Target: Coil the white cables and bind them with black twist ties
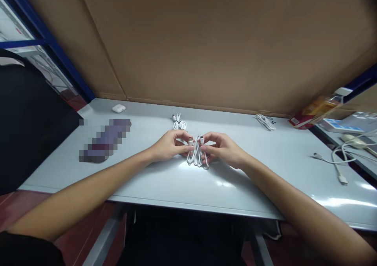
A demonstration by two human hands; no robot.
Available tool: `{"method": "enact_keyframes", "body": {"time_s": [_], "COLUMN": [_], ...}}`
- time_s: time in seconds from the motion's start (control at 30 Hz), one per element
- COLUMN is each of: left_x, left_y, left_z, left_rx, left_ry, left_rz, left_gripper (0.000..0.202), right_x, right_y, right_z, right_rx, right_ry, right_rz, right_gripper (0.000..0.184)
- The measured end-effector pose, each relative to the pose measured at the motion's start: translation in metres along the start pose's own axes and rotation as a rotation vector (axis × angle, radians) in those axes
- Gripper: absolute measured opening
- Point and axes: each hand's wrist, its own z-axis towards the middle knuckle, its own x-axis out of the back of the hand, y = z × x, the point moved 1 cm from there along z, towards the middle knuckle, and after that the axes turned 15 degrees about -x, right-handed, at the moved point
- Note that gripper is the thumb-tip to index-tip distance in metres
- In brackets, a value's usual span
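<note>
Between my two hands is a white USB cable (195, 156), gathered in loose loops just over the desk top. My left hand (171, 145) pinches it near the USB plug (191, 140), which points up. On the other side my right hand (220, 148) grips the cable by its second plug (202, 140), also upright. The fingers of both hands are closed, and some fingertips are hidden behind the loops. Just beyond my left hand lies another white cable (179, 123), bundled with a dark tie.
On the grey desk (147, 183) a white earbud case (118, 108) and a blurred-out purple object (104, 142) lie left. Right are a coiled cable (266, 122), a bottle (319, 108) and loose white cables (338, 160). A brown panel (200, 50) closes the back; a black chair (32, 124) stands left.
</note>
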Motion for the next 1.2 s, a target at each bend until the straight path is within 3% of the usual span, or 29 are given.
{"method": "enact_keyframes", "body": {"time_s": [0.23, 0.6, 0.93, 1.03, 1.2], "left_x": [-0.005, -0.007, -0.007, -0.009, -0.007], "left_y": [0.0, 0.006, 0.007, 0.008, 0.012], "left_z": [-0.001, -0.003, -0.003, -0.004, -0.001], "left_rx": [0.011, -0.301, -0.355, -0.326, -0.093], "left_ry": [-0.019, -0.052, -0.059, -0.054, 0.053], "left_rz": [-0.008, 0.253, 0.298, 0.281, 0.149], "left_gripper": [0.03, 0.009, 0.007, 0.008, 0.03], "right_x": [-0.002, -0.006, -0.009, -0.009, 0.0], "right_y": [0.004, 0.003, 0.0, 0.001, -0.007], "right_z": [0.001, 0.0, -0.001, -0.001, -0.007], "right_rx": [-0.021, 0.15, 0.206, 0.211, 0.067], "right_ry": [0.03, 0.041, 0.087, 0.086, 0.155], "right_rz": [0.012, -0.133, -0.168, -0.188, -0.234], "right_gripper": [0.034, 0.032, 0.033, 0.033, 0.024]}}
